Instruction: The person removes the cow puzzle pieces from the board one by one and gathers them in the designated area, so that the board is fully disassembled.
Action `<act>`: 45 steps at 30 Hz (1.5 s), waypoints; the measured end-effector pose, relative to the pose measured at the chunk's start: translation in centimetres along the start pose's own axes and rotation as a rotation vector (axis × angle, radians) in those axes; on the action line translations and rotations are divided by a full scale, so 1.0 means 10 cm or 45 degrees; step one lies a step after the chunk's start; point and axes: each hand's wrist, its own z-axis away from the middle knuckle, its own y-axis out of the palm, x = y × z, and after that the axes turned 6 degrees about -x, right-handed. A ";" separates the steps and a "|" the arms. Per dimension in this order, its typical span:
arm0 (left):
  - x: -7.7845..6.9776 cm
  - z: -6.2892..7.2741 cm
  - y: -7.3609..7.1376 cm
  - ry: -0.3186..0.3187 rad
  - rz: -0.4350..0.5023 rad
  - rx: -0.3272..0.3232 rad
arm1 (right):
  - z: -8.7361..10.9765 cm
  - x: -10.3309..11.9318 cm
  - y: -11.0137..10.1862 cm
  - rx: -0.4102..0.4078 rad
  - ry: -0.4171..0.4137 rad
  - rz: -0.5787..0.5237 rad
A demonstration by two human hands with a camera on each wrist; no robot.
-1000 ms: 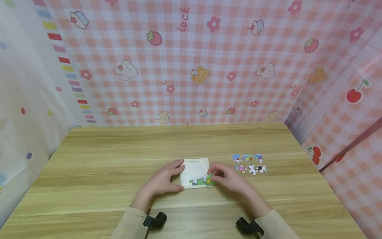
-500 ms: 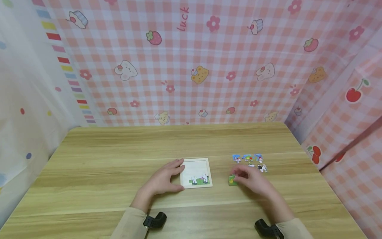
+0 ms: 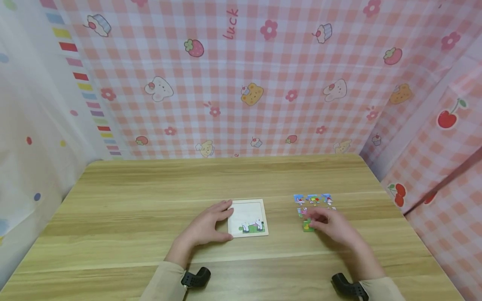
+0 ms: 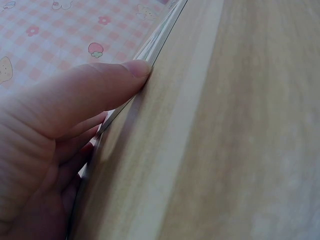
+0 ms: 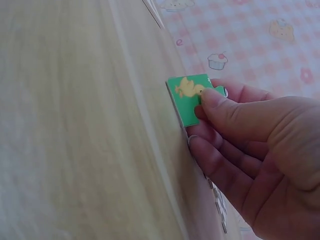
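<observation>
My left hand (image 3: 206, 225) holds the left side of a square wooden puzzle tray (image 3: 244, 209), its thumb at the near corner and its fingers toward the far one. In the left wrist view the thumb (image 4: 100, 90) presses against the thin tray edge. Along the tray's near right side lie joined puzzle pieces (image 3: 253, 226) with white animal legs on green. Between thumb and fingers, my right hand (image 3: 333, 228) pinches a green puzzle piece (image 5: 187, 102) with a yellow chick, low over the table right of the tray. The fingers partly cover its tabbed end.
Several loose puzzle pieces (image 3: 312, 198) lie in rows just beyond my right hand, which partly hides the nearer row. The wood-grain table (image 3: 150, 179) runs back to a pink checked curtain (image 3: 226, 83). Black camera mounts (image 3: 197, 277) sit at both wrists.
My right hand has carried the chick piece from the tray's near right corner rightward to the table in front of the loose pieces. My left hand and the tray have stayed put.
</observation>
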 end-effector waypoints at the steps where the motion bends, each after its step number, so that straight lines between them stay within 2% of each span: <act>1: 0.00 0.00 0.00 0.003 0.002 0.000 | 0.00 0.00 -0.01 0.001 0.005 0.004; 5: 0.01 0.00 0.01 0.006 0.006 0.004 | 0.00 -0.02 -0.02 0.004 -0.003 0.042; 12: 0.02 -0.01 0.02 0.013 0.002 0.007 | -0.01 -0.03 0.01 -0.025 -0.108 0.191; 18: 0.01 -0.01 0.01 0.005 0.000 0.007 | -0.01 -0.02 0.02 -0.043 -0.117 0.251; 45: 0.00 0.00 0.00 -0.024 -0.004 0.011 | 0.00 -0.01 0.06 -0.088 -0.098 0.272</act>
